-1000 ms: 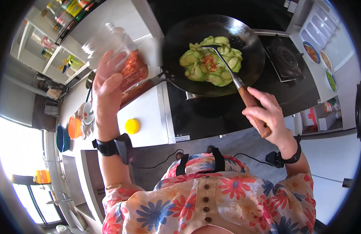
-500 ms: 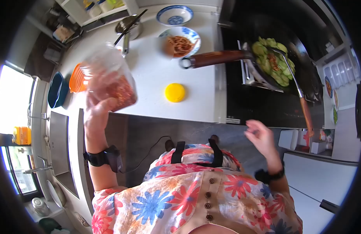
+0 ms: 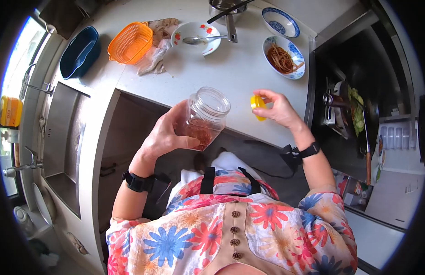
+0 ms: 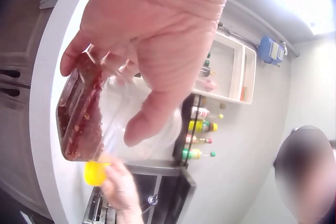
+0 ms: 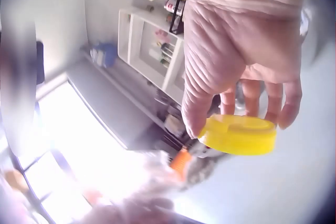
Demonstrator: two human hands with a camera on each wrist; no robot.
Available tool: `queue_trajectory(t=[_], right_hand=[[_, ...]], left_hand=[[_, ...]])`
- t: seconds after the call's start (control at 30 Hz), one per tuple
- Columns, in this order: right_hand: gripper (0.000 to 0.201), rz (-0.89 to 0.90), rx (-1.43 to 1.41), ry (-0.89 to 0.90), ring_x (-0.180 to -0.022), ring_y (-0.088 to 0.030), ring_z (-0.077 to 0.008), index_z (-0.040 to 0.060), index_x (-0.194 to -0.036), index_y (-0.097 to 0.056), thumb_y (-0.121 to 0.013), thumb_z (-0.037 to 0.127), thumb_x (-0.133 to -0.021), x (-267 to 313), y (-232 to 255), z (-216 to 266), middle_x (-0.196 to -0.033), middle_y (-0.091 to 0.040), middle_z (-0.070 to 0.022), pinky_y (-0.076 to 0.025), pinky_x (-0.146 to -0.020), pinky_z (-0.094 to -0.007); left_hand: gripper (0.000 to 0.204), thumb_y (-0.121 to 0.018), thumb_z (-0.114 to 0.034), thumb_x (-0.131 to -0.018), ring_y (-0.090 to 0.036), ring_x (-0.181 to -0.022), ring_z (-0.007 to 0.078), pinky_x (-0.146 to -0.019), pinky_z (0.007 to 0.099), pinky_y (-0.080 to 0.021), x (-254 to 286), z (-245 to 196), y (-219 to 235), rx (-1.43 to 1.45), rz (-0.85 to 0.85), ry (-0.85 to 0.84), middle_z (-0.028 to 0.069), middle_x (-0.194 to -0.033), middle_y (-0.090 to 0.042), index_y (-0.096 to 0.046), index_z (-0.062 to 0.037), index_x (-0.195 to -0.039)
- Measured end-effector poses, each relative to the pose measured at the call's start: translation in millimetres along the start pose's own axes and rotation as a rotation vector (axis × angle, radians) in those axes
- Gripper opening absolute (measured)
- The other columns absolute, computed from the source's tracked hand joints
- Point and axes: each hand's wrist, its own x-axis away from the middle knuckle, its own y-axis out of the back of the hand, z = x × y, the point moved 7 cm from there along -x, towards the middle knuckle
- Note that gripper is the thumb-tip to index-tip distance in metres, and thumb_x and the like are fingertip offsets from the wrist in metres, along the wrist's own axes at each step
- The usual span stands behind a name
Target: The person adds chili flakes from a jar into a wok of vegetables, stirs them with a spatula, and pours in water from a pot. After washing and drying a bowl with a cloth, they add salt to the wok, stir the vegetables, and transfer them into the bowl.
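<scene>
The left hand (image 3: pixel 165 134) grips a clear jar (image 3: pixel 207 120) around its side at the counter's front edge; the jar's mouth is uncovered and red flakes lie low inside. In the left wrist view the left hand (image 4: pixel 152 40) is wrapped over the jar (image 4: pixel 84 119). To the jar's right, the right hand (image 3: pixel 282 111) pinches a yellow lid (image 3: pixel 258 107) by its rim, apart from the jar. The right wrist view shows the lid (image 5: pixel 239 136) between thumb and fingers of the right hand (image 5: pixel 244 50).
On the counter (image 3: pixel 185 80) stand an orange basket (image 3: pixel 130 44), a plate with a spoon (image 3: pixel 211 46), a pot (image 3: pixel 226 11), a bowl of brown strips (image 3: pixel 283 57) and a blue-rimmed bowl (image 3: pixel 281 22). A wok (image 3: pixel 344 107) with green slices and a spatula sits at right.
The right hand has let go of the spatula and now holds the yellow lid, lifted off the counter. The left hand has brought the jar lower and nearer the right hand. The view has swung left.
</scene>
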Motion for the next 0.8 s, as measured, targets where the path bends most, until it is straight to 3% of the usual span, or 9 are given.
queue_trajectory(t=[0.03, 0.1, 0.2, 0.3, 0.43, 0.6, 0.67, 0.73, 0.8], right_hand=[[0.055, 0.005, 0.011, 0.003, -0.099, -0.051, -0.0201, 0.0116, -0.117, -0.052, -0.070, 0.022, -0.066, -0.8, 4.7, 12.9, -0.116, -0.052, -0.0081, -0.041, -0.086, -0.0325], [0.053, 0.144, -0.437, 0.120, -0.097, -0.052, -0.0159, 0.0091, -0.115, -0.053, -0.071, 0.022, -0.067, 2.4, 0.3, 77.9, -0.112, -0.054, -0.0061, -0.041, -0.084, -0.0289], [0.054, 0.284, -0.291, 0.398, -0.103, -0.049, -0.0166, 0.0084, -0.115, -0.054, -0.072, 0.022, -0.066, -1.9, -12.3, 129.5, -0.111, -0.054, -0.0071, -0.039, -0.089, -0.0291], [0.049, 0.182, -0.032, 0.732, -0.108, -0.046, -0.0171, 0.0072, -0.113, -0.055, -0.067, 0.021, -0.068, -1.6, -10.3, 157.4, -0.113, -0.051, -0.0076, -0.036, -0.092, -0.0292], [0.040, 0.194, -0.510, 0.612, -0.114, -0.041, -0.0208, 0.0071, -0.109, -0.056, -0.055, 0.027, -0.074, -14.2, -8.7, 165.5, -0.114, -0.048, -0.0088, -0.029, -0.098, -0.0312], [0.041, 0.052, -0.293, 0.760, -0.113, -0.042, -0.0219, 0.0054, -0.111, -0.053, -0.052, 0.026, -0.076, -30.9, 7.9, 192.1, -0.114, -0.049, -0.0088, -0.030, -0.098, -0.0323], [0.039, -0.104, -0.227, 0.767, -0.111, -0.044, -0.0222, 0.0042, -0.112, -0.051, -0.051, 0.023, -0.078, -43.4, 20.1, 202.6, -0.113, -0.049, -0.0091, -0.032, -0.096, -0.0321], [0.034, -0.214, -0.251, 0.798, -0.105, -0.046, -0.0195, 0.0029, -0.112, -0.051, -0.050, 0.022, -0.083, -63.2, 20.8, 209.6, -0.109, -0.050, -0.0091, -0.035, -0.092, -0.0294], [0.035, -0.341, -0.384, 0.636, -0.100, -0.047, -0.0159, 0.0025, -0.112, -0.050, -0.050, 0.025, -0.086, -93.6, 27.5, 210.1, -0.104, -0.051, -0.0087, -0.037, -0.087, -0.0259]], left_hand=[[0.076, -0.074, -0.008, -0.054, -0.051, -0.094, 0.0143, -0.085, 0.0271, -0.041, -2.1, 2.3, -1.9, 0.009, 0.037, 0.033, 0.0058, -0.102, -0.055, -0.041, 0.0010, -0.122], [0.075, -0.074, -0.010, -0.055, -0.051, -0.093, 0.0146, -0.085, 0.0265, -0.040, -8.5, 2.5, -9.8, 0.063, 0.114, 0.086, 0.0060, -0.101, -0.055, -0.041, 0.0011, -0.121], [0.072, -0.073, -0.010, -0.056, -0.050, -0.093, 0.0143, -0.085, 0.0263, -0.040, -16.4, -16.2, -26.2, 0.150, 0.194, 0.143, 0.0063, -0.101, -0.055, -0.042, 0.0018, -0.120], [0.073, -0.075, -0.016, -0.054, -0.051, -0.093, 0.0147, -0.085, 0.0255, -0.039, -24.1, -31.9, -27.9, 0.210, 0.248, 0.148, 0.0072, -0.102, -0.055, -0.044, 0.0028, -0.118], [0.068, -0.073, -0.022, -0.053, -0.053, -0.088, 0.0144, -0.082, 0.0245, -0.040, -40.0, -44.7, -24.8, 0.358, 0.335, 0.104, 0.0072, -0.097, -0.056, -0.048, 0.0028, -0.111], [0.061, -0.072, -0.019, -0.053, -0.054, -0.086, 0.0140, -0.080, 0.0239, -0.041, -65.8, -78.4, -6.7, 0.354, 0.324, 0.025, 0.0069, -0.094, -0.058, -0.050, 0.0023, -0.105], [0.060, -0.073, -0.020, -0.053, -0.055, -0.082, 0.0131, -0.078, 0.0238, -0.041, -83.3, -96.4, 9.6, 0.263, 0.290, -0.002, 0.0057, -0.091, -0.058, -0.051, 0.0026, -0.104], [0.062, -0.074, -0.020, -0.052, -0.055, -0.078, 0.0120, -0.072, 0.0236, -0.043, -105.4, -116.7, 40.5, -0.241, 0.093, -0.186, 0.0046, -0.088, -0.058, -0.050, 0.0038, -0.104], [0.064, -0.073, -0.021, -0.051, -0.056, -0.074, 0.0141, -0.067, 0.0257, -0.046, -117.8, -146.5, 56.1, -0.367, 0.007, -0.272, 0.0063, -0.083, -0.057, -0.050, 0.0043, -0.105]])
